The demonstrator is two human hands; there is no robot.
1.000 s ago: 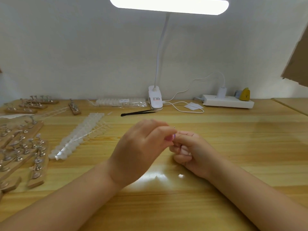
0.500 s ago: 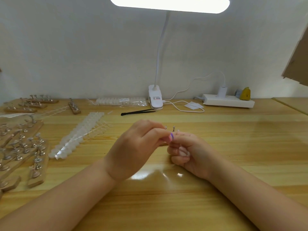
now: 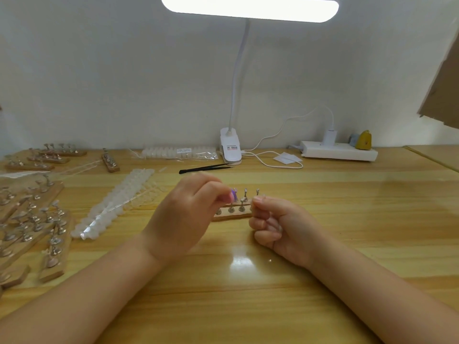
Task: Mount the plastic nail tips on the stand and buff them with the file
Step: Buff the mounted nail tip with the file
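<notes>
Left hand (image 3: 188,214): fingers curled, pinching small purple-pink piece (image 3: 233,194) at fingertips, just above left end of wooden stand (image 3: 232,214). Stand: long axis running left-right between both hands, metal pegs (image 3: 245,193) upright. Right hand (image 3: 283,227): curled, pinching something clear, apparently a nail tip (image 3: 263,195), just beside rightmost peg, hence nearer for mounting.

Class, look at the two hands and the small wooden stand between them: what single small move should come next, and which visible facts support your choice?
Probably the right hand should set the clear nail tip it seems to pinch onto a bare metal post. The stand shows uncovered posts, and the left hand pinches a small purple piece beside them; what that piece is cannot be told.
</notes>
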